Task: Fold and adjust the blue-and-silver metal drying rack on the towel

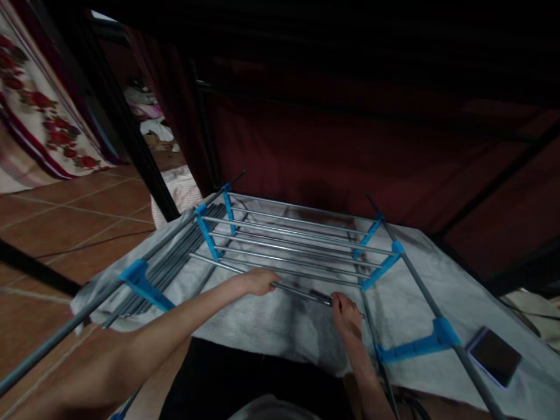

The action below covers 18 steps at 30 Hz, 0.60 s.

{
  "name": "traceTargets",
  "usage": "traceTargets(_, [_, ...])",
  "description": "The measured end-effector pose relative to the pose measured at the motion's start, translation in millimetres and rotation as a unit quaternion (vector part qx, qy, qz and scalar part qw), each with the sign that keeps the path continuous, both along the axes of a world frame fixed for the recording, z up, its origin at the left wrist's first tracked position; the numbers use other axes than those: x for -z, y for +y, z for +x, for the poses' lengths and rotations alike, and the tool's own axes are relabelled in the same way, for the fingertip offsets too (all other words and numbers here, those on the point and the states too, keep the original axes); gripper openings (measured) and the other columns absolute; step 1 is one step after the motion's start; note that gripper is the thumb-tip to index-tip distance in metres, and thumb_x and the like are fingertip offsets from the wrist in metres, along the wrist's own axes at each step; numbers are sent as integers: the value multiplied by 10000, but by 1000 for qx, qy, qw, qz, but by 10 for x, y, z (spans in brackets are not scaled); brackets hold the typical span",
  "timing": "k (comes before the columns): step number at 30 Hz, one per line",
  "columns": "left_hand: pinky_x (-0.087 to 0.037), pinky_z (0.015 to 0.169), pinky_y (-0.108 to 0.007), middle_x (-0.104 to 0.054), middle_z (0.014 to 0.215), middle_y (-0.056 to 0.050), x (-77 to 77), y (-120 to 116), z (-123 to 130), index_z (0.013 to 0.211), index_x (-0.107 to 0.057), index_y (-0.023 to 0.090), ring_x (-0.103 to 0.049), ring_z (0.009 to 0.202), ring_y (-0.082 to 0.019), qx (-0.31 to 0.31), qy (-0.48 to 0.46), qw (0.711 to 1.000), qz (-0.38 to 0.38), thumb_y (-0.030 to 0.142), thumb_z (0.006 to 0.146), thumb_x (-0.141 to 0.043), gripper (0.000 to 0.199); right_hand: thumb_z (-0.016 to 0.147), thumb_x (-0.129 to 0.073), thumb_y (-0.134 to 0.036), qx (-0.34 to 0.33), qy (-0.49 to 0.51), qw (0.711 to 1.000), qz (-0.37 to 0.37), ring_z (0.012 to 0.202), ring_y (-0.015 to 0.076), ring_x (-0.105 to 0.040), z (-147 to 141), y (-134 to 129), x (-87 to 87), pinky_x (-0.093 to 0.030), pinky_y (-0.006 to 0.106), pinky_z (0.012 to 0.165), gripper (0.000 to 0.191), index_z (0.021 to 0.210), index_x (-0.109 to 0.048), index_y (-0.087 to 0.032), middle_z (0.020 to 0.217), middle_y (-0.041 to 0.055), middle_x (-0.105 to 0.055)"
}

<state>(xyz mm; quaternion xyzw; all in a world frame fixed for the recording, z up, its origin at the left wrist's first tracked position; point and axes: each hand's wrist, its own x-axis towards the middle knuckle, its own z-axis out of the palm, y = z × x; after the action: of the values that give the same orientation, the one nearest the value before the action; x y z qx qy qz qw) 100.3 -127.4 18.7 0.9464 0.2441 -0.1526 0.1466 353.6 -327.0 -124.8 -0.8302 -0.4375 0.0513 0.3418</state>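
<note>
A grey metal tube (301,290) lies across in front of me, loose from the rack. My left hand (261,281) is closed around its middle, and my right hand (347,313) is closed around it near the right end. Beyond it stands a part-built rack of grey rods (289,263) joined by blue plastic brackets (381,266). Nearer me, a left blue bracket (146,286) and a right blue bracket (420,344) sit on the side poles with no rods between them. Several loose grey tubes (184,248) lie in a bundle left of the rack.
The rack stands on a pale cloth-covered bed (437,274). A phone (494,356) lies at its right, beside the right pole. Dark red curtains (306,157) hang behind. Tiled floor (79,216) and a black post (131,134) are on the left.
</note>
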Motion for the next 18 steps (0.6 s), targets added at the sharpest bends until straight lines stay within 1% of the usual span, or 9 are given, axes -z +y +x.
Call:
traceTargets(4, [-558, 892, -352, -769, 1130, -88, 382, -118, -60, 1088, -757, 236, -709, 1091, -285, -23, -9, 1000, -15, 262, 904, -571, 263, 972, -345, -418, 2, -47, 997, -55, 885, 285, -692, 70, -59, 162, -489, 424, 878, 444, 1017, -726, -195, 990, 134, -760])
traceTargets(6, [-557, 904, -361, -775, 1103, -96, 551, -193, -92, 1094, -757, 234, -714, 1090, -294, -31, -19, 999, -20, 267, 902, -583, 261, 970, -358, -403, 0, -60, 996, -68, 865, 293, -702, 90, -94, 255, -492, 426, 862, 422, 998, -722, -191, 963, 144, -761])
traceTargets(8, [-549, 931, -366, -778, 1095, -98, 676, -258, -118, 1120, -749, 234, -719, 1092, -294, -42, -37, 998, -20, 248, 898, -589, 274, 974, -354, -409, -3, -69, 996, -65, 875, 303, -709, 105, -116, 321, -491, 435, 873, 424, 984, -719, -195, 949, 147, -761])
traceTargets(11, [-542, 954, -387, -775, 1103, -103, 775, -323, -148, 1135, -736, 224, -721, 1091, -300, -52, -51, 997, -13, 222, 907, -576, 279, 978, -332, -421, -18, -70, 996, -46, 895, 304, -711, 128, -121, 363, -489, 435, 889, 435, 959, -712, -211, 956, 135, -760])
traceTargets(15, [-521, 996, -402, -738, 1175, -111, 798, -383, -185, 1106, -722, 203, -697, 1124, -300, -43, -86, 995, -6, 205, 919, -570, 241, 968, -334, -434, -20, -52, 998, -18, 898, 308, -705, 156, -102, 371, -489, 443, 894, 441, 973, -706, -198, 967, 144, -755])
traceTargets(18, [-496, 1028, -396, -718, 1177, -104, 819, -422, -229, 1073, -714, 201, -667, 1154, -286, -46, -126, 991, -7, 222, 918, -601, 192, 959, -337, -447, -12, -24, 1000, 10, 936, 305, -696, 178, -82, 367, -489, 446, 913, 448, 1016, -697, -185, 1017, 152, -745])
